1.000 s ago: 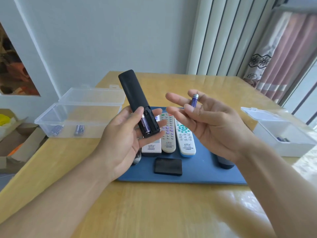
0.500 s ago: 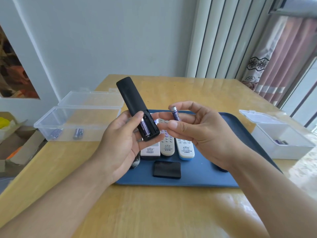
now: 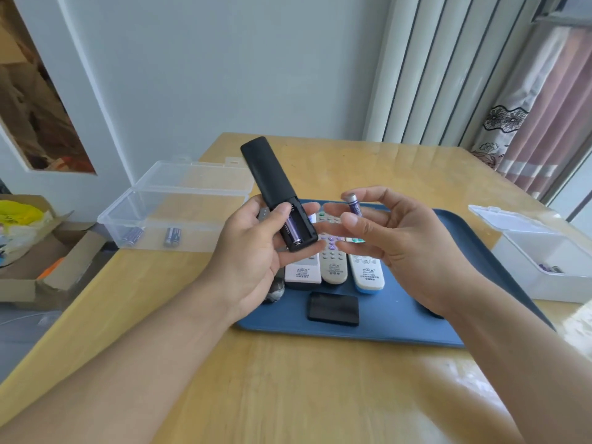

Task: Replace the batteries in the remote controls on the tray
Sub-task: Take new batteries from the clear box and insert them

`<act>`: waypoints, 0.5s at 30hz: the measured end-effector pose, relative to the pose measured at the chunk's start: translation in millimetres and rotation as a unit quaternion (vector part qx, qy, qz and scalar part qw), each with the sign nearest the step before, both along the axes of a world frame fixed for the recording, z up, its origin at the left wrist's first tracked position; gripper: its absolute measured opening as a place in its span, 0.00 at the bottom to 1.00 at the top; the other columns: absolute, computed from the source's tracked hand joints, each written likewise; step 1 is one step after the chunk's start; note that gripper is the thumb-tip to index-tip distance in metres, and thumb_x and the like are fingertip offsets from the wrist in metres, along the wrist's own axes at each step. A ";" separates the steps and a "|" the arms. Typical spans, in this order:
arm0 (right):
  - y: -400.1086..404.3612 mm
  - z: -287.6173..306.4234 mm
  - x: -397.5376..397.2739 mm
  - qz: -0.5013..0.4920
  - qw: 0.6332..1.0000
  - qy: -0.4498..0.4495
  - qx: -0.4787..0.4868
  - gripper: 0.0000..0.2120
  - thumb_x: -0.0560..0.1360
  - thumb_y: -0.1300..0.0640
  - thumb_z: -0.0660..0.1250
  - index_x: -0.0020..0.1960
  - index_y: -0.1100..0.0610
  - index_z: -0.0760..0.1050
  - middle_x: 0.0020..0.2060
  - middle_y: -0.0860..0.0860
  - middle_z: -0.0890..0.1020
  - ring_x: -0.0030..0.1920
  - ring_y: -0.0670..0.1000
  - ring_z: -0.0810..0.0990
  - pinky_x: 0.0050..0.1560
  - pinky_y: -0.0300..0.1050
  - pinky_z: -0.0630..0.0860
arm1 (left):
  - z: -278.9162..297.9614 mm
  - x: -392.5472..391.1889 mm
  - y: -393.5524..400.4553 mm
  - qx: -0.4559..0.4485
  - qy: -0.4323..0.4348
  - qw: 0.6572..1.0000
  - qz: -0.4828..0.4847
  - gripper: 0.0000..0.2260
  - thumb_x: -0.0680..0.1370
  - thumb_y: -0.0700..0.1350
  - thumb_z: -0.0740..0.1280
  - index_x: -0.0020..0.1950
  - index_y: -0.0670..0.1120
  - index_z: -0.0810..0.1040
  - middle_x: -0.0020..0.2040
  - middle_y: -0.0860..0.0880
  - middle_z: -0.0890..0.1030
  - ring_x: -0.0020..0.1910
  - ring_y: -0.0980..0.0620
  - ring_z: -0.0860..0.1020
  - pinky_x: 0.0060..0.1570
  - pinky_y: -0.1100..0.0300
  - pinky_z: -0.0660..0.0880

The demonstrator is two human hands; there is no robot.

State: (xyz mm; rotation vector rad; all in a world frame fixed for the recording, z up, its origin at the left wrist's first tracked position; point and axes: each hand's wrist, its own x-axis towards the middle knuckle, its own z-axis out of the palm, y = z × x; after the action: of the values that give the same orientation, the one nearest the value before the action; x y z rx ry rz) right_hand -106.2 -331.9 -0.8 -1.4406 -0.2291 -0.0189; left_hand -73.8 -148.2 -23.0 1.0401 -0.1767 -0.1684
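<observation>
The left hand (image 3: 253, 251) grips a black remote (image 3: 275, 193) and holds it up over the blue tray (image 3: 480, 283). The back of the remote faces up and its battery slot is open. One purple battery (image 3: 293, 227) sits in the slot, and the space beside it is free. The right hand (image 3: 407, 248) pinches a second purple battery (image 3: 355, 205) between the thumb and fingers, standing up, just to the right of the black remote.

Under the hands, three light remotes (image 3: 333, 267) lie side by side on the tray. A black cover (image 3: 333, 308) lies flat on the near part of the tray.

The tray rests on a wooden worktop (image 3: 288, 379). On the left side of the worktop is a clear box (image 3: 179, 213) with its lid open, and there are batteries (image 3: 153, 236) in it. On the right side is a white box (image 3: 541, 264), also open, with a few small batteries in its corner. A cardboard box (image 3: 41, 251) sits on the floor at the far left.
</observation>
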 end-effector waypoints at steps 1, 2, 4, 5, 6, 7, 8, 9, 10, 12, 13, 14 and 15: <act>-2.9 -1.7 0.4 -0.020 1.000 -0.006 -0.008 0.11 0.74 0.59 0.69 0.56 0.58 0.75 0.52 0.55 0.87 0.53 0.57 0.86 0.51 0.48 0.84 | 1.7 0.6 -4.0 -0.001 0.002 1.000 0.007 0.08 0.85 0.38 0.58 0.61 0.38 0.74 0.52 0.40 0.85 0.47 0.43 0.86 0.44 0.48 0.84; -0.5 -4.6 2.4 -0.039 0.999 -0.012 -0.021 0.11 0.76 0.57 0.67 0.57 0.58 0.75 0.53 0.54 0.87 0.53 0.57 0.86 0.51 0.49 0.84 | 3.3 0.5 -1.9 -0.005 0.005 1.000 0.025 0.08 0.86 0.38 0.58 0.60 0.38 0.74 0.52 0.39 0.85 0.46 0.43 0.86 0.44 0.48 0.84; 1.5 -8.8 7.9 -0.085 0.994 -0.028 -0.063 0.10 0.78 0.54 0.65 0.58 0.57 0.72 0.52 0.52 0.87 0.53 0.56 0.86 0.51 0.49 0.83 | 7.7 2.0 0.4 -0.015 0.003 0.998 0.067 0.07 0.86 0.39 0.59 0.59 0.38 0.74 0.52 0.39 0.85 0.45 0.41 0.86 0.43 0.49 0.84; 7.1 -8.6 14.0 -0.098 0.990 -0.039 -0.093 0.08 0.79 0.54 0.65 0.56 0.56 0.72 0.52 0.50 0.87 0.53 0.55 0.86 0.51 0.49 0.81 | 10.1 4.4 6.7 -0.011 -0.011 0.995 0.097 0.06 0.85 0.39 0.59 0.59 0.39 0.74 0.51 0.40 0.85 0.45 0.41 0.86 0.41 0.50 0.84; 12.1 -6.6 22.1 -0.103 0.985 -0.048 -0.127 0.05 0.80 0.55 0.65 0.54 0.55 0.71 0.51 0.48 0.87 0.53 0.54 0.85 0.52 0.48 0.80 | 12.3 7.4 12.3 -0.001 -0.031 0.991 0.129 0.06 0.85 0.39 0.60 0.59 0.40 0.74 0.49 0.42 0.85 0.44 0.41 0.86 0.40 0.51 0.84; 19.5 -2.2 30.5 -0.100 0.981 -0.054 -0.160 0.03 0.81 0.56 0.65 0.53 0.54 0.72 0.49 0.47 0.88 0.52 0.52 0.85 0.52 0.48 0.79 | 14.7 10.1 18.4 0.011 -0.053 0.985 0.162 0.05 0.85 0.39 0.61 0.59 0.40 0.74 0.48 0.43 0.86 0.43 0.42 0.86 0.38 0.52 0.83; 30.7 4.1 41.5 -0.091 0.974 -0.060 -0.196 0.03 0.80 0.56 0.67 0.51 0.53 0.73 0.47 0.46 0.88 0.51 0.51 0.86 0.52 0.48 0.78 | 17.6 12.8 27.6 0.020 -0.072 0.978 0.193 0.06 0.84 0.39 0.61 0.60 0.40 0.73 0.47 0.45 0.86 0.42 0.43 0.86 0.36 0.52 0.83; 42.3 11.9 51.8 -0.084 0.966 -0.072 -0.236 0.04 0.78 0.57 0.70 0.49 0.53 0.75 0.45 0.45 0.88 0.48 0.49 0.86 0.51 0.47 0.78 | 20.7 15.6 35.3 0.026 -0.086 0.972 0.218 0.06 0.84 0.39 0.61 0.61 0.41 0.73 0.47 0.45 0.86 0.41 0.44 0.86 0.35 0.53 0.83; 55.3 19.9 62.4 -0.081 0.952 -0.093 -0.280 0.04 0.76 0.57 0.73 0.47 0.52 0.78 0.42 0.45 0.88 0.45 0.47 0.85 0.50 0.45 0.78 | 23.8 18.1 43.7 0.030 -0.099 0.966 0.236 0.06 0.84 0.39 0.61 0.61 0.42 0.73 0.47 0.46 0.86 0.40 0.45 0.86 0.35 0.53 0.83; 84.3 34.4 80.9 -0.072 0.915 -0.144 -0.370 0.05 0.73 0.55 0.76 0.43 0.49 0.80 0.37 0.42 0.85 0.39 0.45 0.84 0.43 0.38 0.77 | 28.6 23.6 63.2 0.035 -0.115 0.958 0.260 0.05 0.84 0.39 0.61 0.60 0.45 0.74 0.48 0.47 0.86 0.41 0.45 0.87 0.35 0.53 0.83; 97.9 40.2 88.6 -0.061 0.893 -0.162 -0.415 0.05 0.73 0.53 0.77 0.42 0.47 0.81 0.34 0.39 0.84 0.36 0.43 0.82 0.38 0.32 0.74 | 30.1 26.7 73.0 0.042 -0.120 0.954 0.270 0.05 0.85 0.40 0.62 0.60 0.45 0.73 0.48 0.47 0.86 0.42 0.44 0.87 0.36 0.53 0.83; 112.0 44.4 97.2 -0.038 0.866 -0.174 -0.467 0.04 0.72 0.52 0.77 0.42 0.46 0.82 0.32 0.36 0.82 0.34 0.41 0.80 0.33 0.27 0.70 | 30.3 30.7 84.8 0.052 -0.125 0.949 0.284 0.05 0.85 0.40 0.62 0.60 0.45 0.73 0.49 0.47 0.86 0.42 0.44 0.87 0.36 0.54 0.83; 124.5 47.6 104.4 -0.012 0.837 -0.180 -0.516 0.02 0.73 0.51 0.76 0.44 0.47 0.84 0.31 0.36 0.81 0.34 0.39 0.78 0.32 0.26 0.69 | 30.3 34.5 95.1 0.065 -0.131 0.943 0.300 0.05 0.85 0.40 0.61 0.60 0.45 0.73 0.49 0.47 0.87 0.42 0.45 0.87 0.36 0.54 0.83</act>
State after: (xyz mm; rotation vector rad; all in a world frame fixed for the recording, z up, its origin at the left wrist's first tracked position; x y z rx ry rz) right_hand -1.8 -207.5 46.8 -2.5275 -0.5898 -0.2181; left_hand -39.3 -53.1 7.3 1.2021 -0.0812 0.5205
